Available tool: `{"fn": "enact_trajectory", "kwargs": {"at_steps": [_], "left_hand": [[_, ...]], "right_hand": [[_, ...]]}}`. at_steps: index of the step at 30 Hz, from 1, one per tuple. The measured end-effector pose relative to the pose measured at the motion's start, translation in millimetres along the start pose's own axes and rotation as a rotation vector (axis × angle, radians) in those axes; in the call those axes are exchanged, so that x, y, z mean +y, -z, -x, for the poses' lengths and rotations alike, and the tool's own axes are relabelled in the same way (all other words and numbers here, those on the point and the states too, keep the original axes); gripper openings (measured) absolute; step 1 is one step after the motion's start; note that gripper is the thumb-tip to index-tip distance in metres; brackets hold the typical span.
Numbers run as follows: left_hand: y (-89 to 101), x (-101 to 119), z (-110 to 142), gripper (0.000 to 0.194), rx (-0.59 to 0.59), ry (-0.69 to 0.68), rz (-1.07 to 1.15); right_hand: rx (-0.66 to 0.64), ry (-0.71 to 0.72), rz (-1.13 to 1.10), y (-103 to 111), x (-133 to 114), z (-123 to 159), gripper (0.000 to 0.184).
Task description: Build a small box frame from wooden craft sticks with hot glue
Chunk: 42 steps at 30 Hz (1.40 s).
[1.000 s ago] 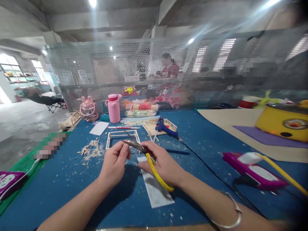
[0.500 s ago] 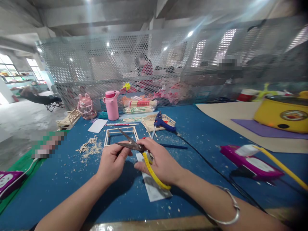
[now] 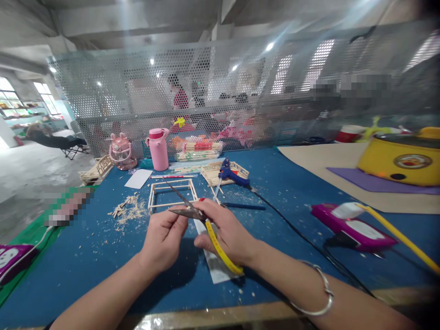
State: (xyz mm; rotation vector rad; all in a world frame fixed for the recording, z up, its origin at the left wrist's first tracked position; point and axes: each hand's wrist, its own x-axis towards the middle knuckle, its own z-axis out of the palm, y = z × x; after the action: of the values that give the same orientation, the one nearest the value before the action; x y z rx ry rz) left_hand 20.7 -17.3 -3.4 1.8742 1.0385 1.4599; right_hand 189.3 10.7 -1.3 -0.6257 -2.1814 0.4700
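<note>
My right hand (image 3: 229,233) grips a pair of scissors (image 3: 188,207) with yellow handles, the dark blades spread and pointing up-left. My left hand (image 3: 164,236) is pinched closed just under the blades, holding something small that I cannot make out. Both hands hover above a white paper strip (image 3: 216,266) on the blue table (image 3: 85,256). Just beyond them lies a rectangular frame of wooden sticks (image 3: 172,192).
A blue glue gun (image 3: 233,177) rests on a stick structure, its black cord running right. Wood scraps (image 3: 129,211) lie at left. A pink bottle (image 3: 158,149), a pink cup (image 3: 121,152) and stick packets stand at the back. Magenta device (image 3: 350,227) and yellow cooker (image 3: 400,160) at right.
The scissor blades have opened wider and my hands stayed together, shifting slightly. The view has tilted and moved a little closer to the table.
</note>
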Motion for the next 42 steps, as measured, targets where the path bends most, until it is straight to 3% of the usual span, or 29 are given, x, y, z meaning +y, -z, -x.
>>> {"fn": "enact_trajectory", "kwargs": {"at_steps": [9, 17, 23, 31, 34, 39, 42], "left_hand": [[10.2, -6, -2, 0.034, -0.167, 0.039, 0.083], [12.6, -3, -3, 0.041, -0.275, 0.167, 0.228], [10.9, -5, 0, 0.042, -0.259, 0.141, 0.248], [7.7, -5, -2, 0.044, -0.216, 0.127, 0.189], [7.7, -7, -5, 0.041, -0.174, 0.067, 0.059], [9.7, -9, -9, 0.037, -0.023, -0.044, -0.138], [11.3, -10, -11, 0.035, -0.007, -0.090, -0.210]], "right_hand": [[-0.063, 0.039, 0.051, 8, 4, -1, 0.065], [-0.084, 0.087, 0.033, 9, 7, 0, 0.058], [-0.025, 0.152, 0.055, 5, 10, 1, 0.052], [-0.092, 0.109, 0.070, 10, 11, 0, 0.052], [-0.083, 0.020, 0.094, 8, 9, -1, 0.048], [0.065, -0.343, 0.121, -3, 5, -4, 0.055], [0.011, -0.357, 0.204, -3, 3, -5, 0.046]]}}
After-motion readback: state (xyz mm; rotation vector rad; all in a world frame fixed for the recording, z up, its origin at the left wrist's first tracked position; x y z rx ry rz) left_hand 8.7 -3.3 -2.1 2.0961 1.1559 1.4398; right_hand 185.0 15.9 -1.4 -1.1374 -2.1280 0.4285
